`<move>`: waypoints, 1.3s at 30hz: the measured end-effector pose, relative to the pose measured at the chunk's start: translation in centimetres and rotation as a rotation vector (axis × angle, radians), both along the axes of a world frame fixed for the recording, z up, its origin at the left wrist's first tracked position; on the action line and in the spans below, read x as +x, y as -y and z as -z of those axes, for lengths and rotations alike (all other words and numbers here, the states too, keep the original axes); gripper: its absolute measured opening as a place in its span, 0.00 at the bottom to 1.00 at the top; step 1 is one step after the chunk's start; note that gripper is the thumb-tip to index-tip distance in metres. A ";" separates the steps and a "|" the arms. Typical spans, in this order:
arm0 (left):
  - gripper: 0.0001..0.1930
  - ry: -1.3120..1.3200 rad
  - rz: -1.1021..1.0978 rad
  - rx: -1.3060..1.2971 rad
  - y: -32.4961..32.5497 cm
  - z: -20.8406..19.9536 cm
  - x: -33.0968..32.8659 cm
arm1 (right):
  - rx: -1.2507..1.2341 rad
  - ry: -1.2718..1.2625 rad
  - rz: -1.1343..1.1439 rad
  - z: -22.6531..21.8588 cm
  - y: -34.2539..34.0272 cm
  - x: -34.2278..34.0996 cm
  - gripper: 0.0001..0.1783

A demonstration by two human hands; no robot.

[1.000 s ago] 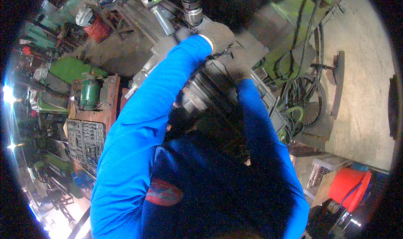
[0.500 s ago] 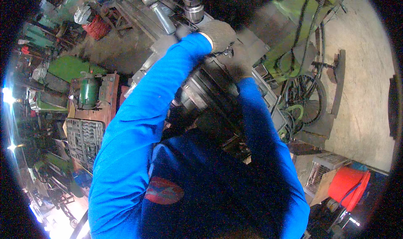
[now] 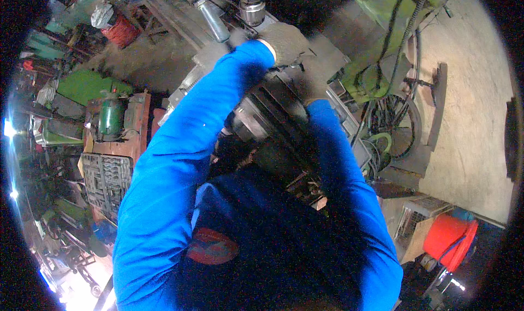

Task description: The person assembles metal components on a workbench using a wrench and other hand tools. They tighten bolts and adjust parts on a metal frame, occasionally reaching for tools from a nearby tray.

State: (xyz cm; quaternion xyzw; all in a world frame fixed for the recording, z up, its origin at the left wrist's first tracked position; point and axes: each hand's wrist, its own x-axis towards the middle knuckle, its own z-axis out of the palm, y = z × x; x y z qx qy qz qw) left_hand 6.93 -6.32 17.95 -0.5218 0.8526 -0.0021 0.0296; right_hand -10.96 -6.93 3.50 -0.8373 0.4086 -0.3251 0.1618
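Two gloved hands, the left hand [image 3: 284, 42] and the right hand [image 3: 316, 77], sit close together above one slotted metal bed [image 3: 273, 106]; blur hides whether either is clamped on anything. One chuck [image 3: 252, 12] and one grey-gripped lever [image 3: 213, 23] stand just beyond them. To the left, one green motor [image 3: 112, 117] and one tool case [image 3: 107, 180] share a tabletop [image 3: 140, 117]. The bed, below the hands, looks dark grey, with long parallel grooves and paler worn metal nearer the body.
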 end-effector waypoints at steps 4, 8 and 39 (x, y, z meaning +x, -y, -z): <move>0.14 0.045 0.013 -0.039 -0.2 0.2 0.6 | 0.081 -0.086 0.062 -4.4 -2.5 1.2 0.19; 0.14 -0.005 0.012 -0.012 -0.7 -1.3 -0.4 | -0.011 -0.041 -0.015 -2.6 -1.3 -0.3 0.20; 0.14 0.058 0.026 -0.075 -0.7 -0.2 0.4 | 0.181 -0.035 0.049 -4.9 -2.0 1.6 0.21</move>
